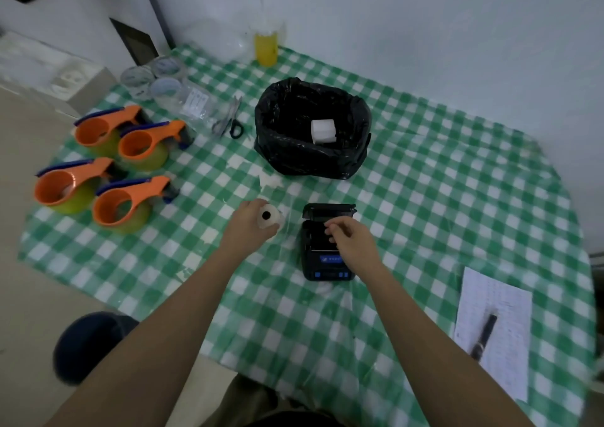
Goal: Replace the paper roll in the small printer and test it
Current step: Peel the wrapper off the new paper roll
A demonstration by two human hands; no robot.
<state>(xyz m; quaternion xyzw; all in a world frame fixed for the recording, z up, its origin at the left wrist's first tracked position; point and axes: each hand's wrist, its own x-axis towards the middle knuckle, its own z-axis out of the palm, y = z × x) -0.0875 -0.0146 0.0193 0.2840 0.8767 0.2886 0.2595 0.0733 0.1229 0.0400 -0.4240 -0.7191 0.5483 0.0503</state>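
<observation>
A small black printer with blue buttons lies on the green checked tablecloth, its lid flipped open toward the far side. My left hand grips a white paper roll just left of the printer, the roll's dark core hole facing me. My right hand hovers over the open paper bay with fingers curled and pinched; whether they hold anything is hidden. Another white paper roll lies inside the black bag-lined bin behind the printer.
Several orange tape dispensers stand at the left. Scissors, clear round containers and a yellow bottle sit at the back. A printed sheet with a black pen lies at the right edge. A wall runs behind the table.
</observation>
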